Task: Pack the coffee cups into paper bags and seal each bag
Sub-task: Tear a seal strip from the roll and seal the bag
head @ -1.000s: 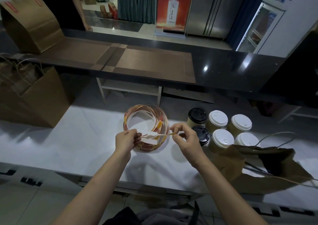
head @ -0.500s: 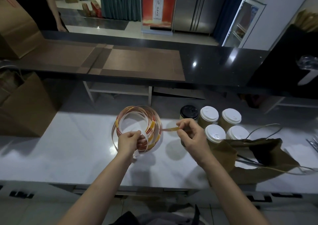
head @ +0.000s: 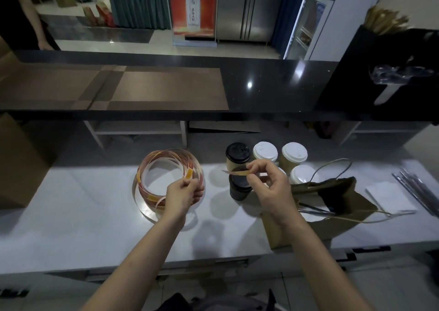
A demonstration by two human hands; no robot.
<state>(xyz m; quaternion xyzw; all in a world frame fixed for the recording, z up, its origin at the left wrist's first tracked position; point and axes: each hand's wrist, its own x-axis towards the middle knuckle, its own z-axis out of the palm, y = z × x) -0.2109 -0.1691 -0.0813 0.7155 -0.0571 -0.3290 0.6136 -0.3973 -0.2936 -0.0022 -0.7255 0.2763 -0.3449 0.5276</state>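
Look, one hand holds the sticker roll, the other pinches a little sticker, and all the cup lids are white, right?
Not all white: the head view shows two black lids beside the white lids. The rest is right: the left hand holds the sticker roll and the right hand pinches a little sticker.

my left hand (head: 183, 193) grips the sticker roll (head: 152, 180); my right hand (head: 270, 187) pinches one sticker (head: 235, 173) over upright lidded cups (head: 294, 152), paper bag (head: 344, 192) just right.
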